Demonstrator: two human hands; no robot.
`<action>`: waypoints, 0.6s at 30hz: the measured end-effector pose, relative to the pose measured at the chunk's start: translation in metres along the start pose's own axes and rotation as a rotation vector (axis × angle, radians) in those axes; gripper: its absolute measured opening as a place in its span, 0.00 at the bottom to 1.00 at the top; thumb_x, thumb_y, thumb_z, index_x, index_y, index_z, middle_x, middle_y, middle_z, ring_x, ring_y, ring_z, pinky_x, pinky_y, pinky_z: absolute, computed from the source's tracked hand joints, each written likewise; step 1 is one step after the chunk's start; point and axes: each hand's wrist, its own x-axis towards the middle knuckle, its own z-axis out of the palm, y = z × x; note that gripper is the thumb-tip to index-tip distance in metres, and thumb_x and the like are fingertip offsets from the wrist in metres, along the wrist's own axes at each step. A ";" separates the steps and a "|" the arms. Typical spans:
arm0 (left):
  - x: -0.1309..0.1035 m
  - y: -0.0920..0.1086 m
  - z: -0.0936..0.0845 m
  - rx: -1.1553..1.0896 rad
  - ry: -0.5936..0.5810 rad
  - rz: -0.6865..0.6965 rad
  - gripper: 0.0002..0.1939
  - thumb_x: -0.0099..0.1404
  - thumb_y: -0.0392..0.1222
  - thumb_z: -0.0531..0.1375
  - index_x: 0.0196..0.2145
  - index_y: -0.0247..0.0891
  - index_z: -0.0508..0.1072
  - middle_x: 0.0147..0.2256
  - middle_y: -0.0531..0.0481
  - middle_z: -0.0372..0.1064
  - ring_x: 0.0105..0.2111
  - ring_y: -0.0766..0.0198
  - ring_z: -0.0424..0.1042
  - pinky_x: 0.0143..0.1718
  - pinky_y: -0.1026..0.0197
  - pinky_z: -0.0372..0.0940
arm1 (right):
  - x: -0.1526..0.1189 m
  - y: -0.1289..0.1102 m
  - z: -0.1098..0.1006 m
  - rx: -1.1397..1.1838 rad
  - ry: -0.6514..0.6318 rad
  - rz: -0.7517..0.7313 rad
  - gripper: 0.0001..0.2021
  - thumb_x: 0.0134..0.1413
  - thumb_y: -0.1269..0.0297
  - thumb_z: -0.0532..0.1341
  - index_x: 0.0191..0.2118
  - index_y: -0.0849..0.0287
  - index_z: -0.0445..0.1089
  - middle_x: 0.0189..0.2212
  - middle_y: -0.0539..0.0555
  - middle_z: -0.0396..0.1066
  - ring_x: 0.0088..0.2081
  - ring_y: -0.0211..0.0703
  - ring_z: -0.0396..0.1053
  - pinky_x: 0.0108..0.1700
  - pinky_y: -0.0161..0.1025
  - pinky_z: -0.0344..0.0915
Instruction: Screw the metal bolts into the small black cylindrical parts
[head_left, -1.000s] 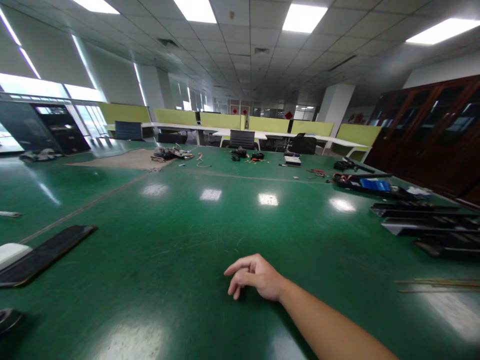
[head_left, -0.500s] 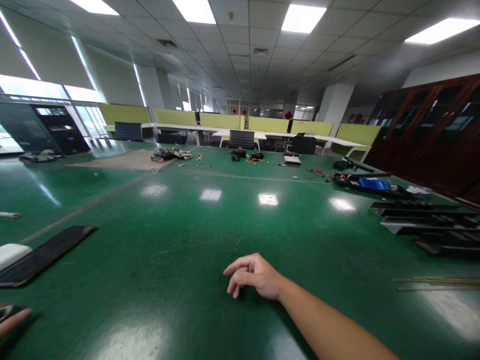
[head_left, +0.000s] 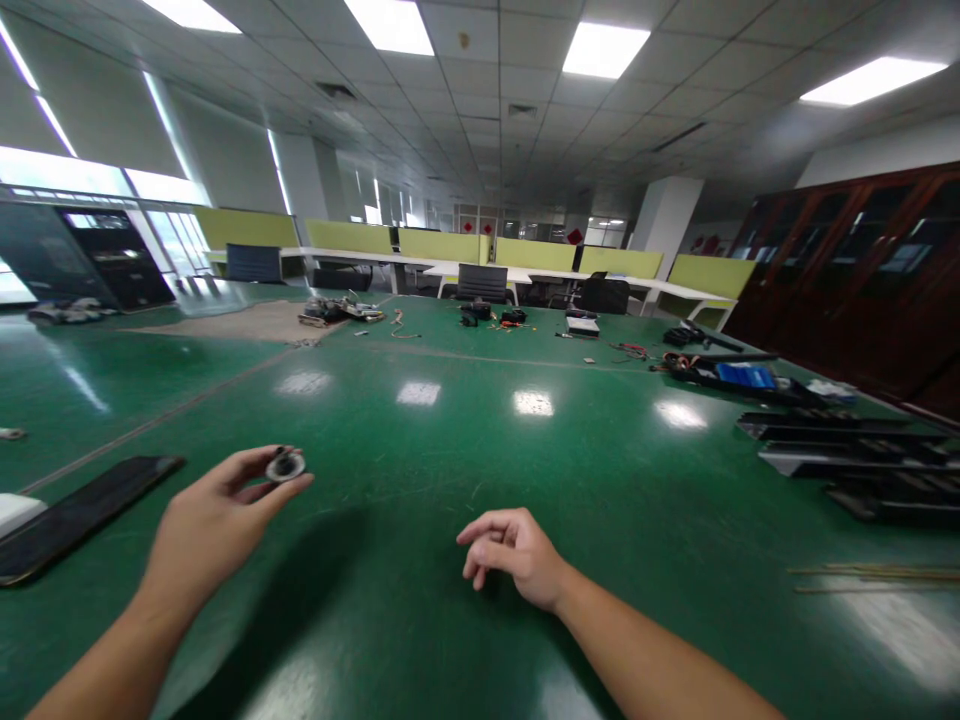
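Note:
My left hand is raised over the green table at the left. Its thumb and fingers pinch a small round part with a pale ring-shaped rim and a dark centre; its exact kind I cannot make out. My right hand rests at the table's middle, fingers loosely curled and a little apart, holding nothing that I can see.
A flat black slab lies at the left, a white object beside it. Black metal channels and thin brass-coloured rods lie at the right. Farther back are a black tray and a white box.
My left hand has come in from the lower left edge with the small round part, up over the table. My right hand has hardly moved.

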 end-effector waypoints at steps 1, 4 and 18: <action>0.002 0.012 0.019 -0.077 -0.088 -0.008 0.29 0.58 0.59 0.66 0.51 0.42 0.71 0.43 0.57 0.76 0.42 0.60 0.76 0.49 0.56 0.69 | 0.001 0.000 -0.002 -0.015 0.076 -0.047 0.17 0.51 0.58 0.69 0.41 0.66 0.75 0.25 0.55 0.75 0.23 0.40 0.71 0.28 0.37 0.65; 0.000 0.055 0.072 -0.258 -0.279 0.155 0.24 0.60 0.55 0.65 0.51 0.43 0.72 0.48 0.50 0.74 0.43 0.57 0.76 0.47 0.56 0.70 | 0.006 -0.001 -0.009 -0.112 0.334 -0.178 0.12 0.53 0.62 0.66 0.41 0.64 0.74 0.27 0.53 0.74 0.27 0.40 0.70 0.32 0.38 0.66; -0.046 0.056 0.145 -0.387 -0.597 0.451 0.14 0.60 0.41 0.67 0.44 0.41 0.73 0.41 0.47 0.73 0.42 0.59 0.72 0.45 0.58 0.66 | 0.006 0.004 -0.007 -0.730 0.415 -0.257 0.31 0.39 0.84 0.57 0.52 0.54 0.64 0.43 0.53 0.70 0.40 0.42 0.68 0.40 0.38 0.64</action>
